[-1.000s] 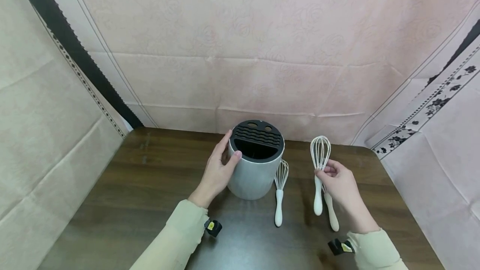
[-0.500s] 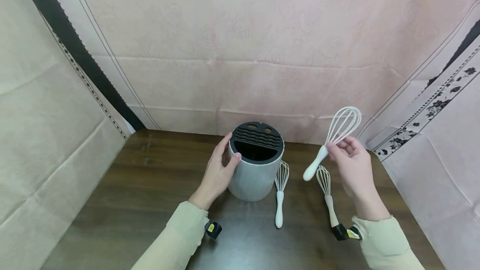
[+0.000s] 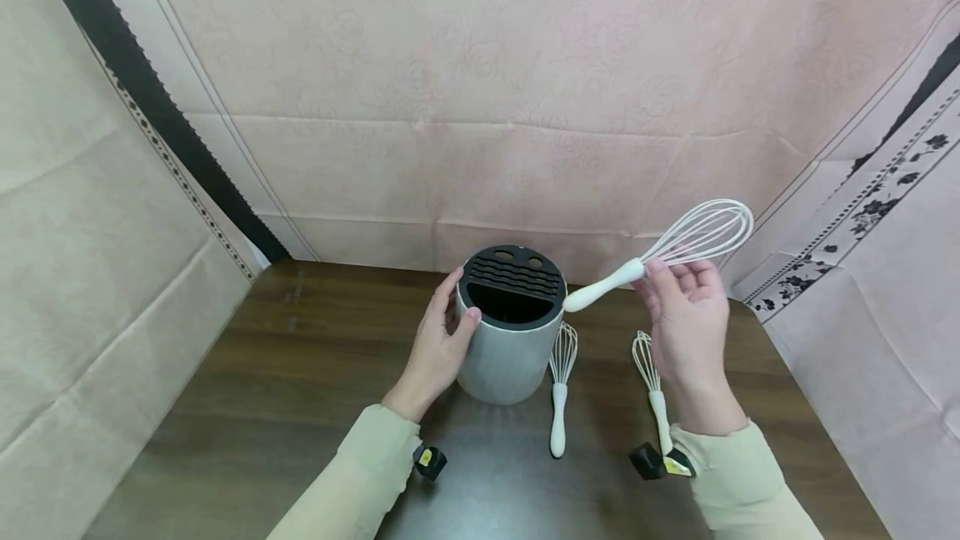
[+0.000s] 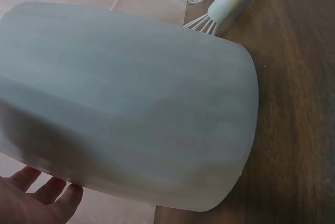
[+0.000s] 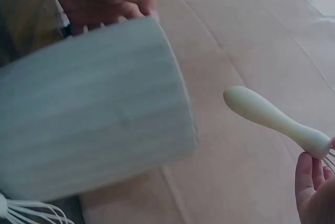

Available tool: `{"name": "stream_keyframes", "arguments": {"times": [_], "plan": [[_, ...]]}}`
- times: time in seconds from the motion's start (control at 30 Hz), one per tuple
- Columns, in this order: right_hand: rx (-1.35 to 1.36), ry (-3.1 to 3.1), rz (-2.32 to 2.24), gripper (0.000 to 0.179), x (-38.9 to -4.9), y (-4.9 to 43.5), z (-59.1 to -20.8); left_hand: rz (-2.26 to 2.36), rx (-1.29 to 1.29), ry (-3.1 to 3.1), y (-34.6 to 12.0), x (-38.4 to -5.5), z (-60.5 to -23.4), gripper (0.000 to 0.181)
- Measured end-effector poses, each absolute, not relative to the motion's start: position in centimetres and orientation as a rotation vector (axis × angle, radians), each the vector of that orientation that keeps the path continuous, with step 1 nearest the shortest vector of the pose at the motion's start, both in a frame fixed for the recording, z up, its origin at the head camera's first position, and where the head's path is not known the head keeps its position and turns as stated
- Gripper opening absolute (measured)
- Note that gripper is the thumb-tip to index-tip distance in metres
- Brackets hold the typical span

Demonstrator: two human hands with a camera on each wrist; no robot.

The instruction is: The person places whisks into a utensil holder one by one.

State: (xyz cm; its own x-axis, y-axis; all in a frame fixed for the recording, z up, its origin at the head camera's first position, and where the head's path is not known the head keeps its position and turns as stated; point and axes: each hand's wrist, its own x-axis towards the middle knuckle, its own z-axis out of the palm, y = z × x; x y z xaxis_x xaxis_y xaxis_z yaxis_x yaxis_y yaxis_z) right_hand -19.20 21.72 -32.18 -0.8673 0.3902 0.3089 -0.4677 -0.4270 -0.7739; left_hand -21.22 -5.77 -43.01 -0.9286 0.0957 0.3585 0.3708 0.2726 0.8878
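Observation:
A pale grey cylindrical utensil holder [image 3: 501, 365] with a black slotted lid stands upright on the table. My left hand [image 3: 435, 348] grips its left side, thumb at the front near the rim and fingers around the back. In my right hand [image 3: 692, 327], a white whisk [image 3: 606, 285] is pinched where wires meet handle. It is raised and tilted, wires up to the right, its handle end beside the holder's right rim. The right wrist view shows the whisk's handle [image 5: 261, 111] pointing toward the holder [image 5: 104, 109]; the left wrist view is mostly filled by the holder's wall [image 4: 131, 93].
One white whisk [image 3: 558, 411] lies close to the holder's right side. Another whisk [image 3: 657, 402] lies farther right, partly hidden by the right hand and wrist camera [image 3: 648, 462]. The dark wooden table [image 3: 300, 382] meets a pale cloth backdrop [image 3: 480, 107] behind.
My right hand has lifted a whisk off the table and swung it, turning the handle left toward the holder's rim. The left hand stays on the holder.

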Motion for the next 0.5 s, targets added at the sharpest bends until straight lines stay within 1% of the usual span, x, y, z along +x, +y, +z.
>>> {"name": "stream_keyframes", "arguments": {"times": [0.23, 0.37, 0.5], "plan": [[0.201, -1.409, 2.277, 0.047, -19.5, 18.7, -33.2, -1.724, -0.440, -2.310, -6.0, -21.2, -42.6, 0.059], [0.209, -1.456, 2.272, 0.045, -19.8, 17.1, -33.9, -1.708, -0.453, -2.334, -6.0, -21.2, -42.4, 0.061], [0.224, -1.525, 2.253, 0.049, -20.1, 15.8, -34.5, -1.698, -0.475, -2.347, -6.0, -21.2, -42.5, 0.062]]}}
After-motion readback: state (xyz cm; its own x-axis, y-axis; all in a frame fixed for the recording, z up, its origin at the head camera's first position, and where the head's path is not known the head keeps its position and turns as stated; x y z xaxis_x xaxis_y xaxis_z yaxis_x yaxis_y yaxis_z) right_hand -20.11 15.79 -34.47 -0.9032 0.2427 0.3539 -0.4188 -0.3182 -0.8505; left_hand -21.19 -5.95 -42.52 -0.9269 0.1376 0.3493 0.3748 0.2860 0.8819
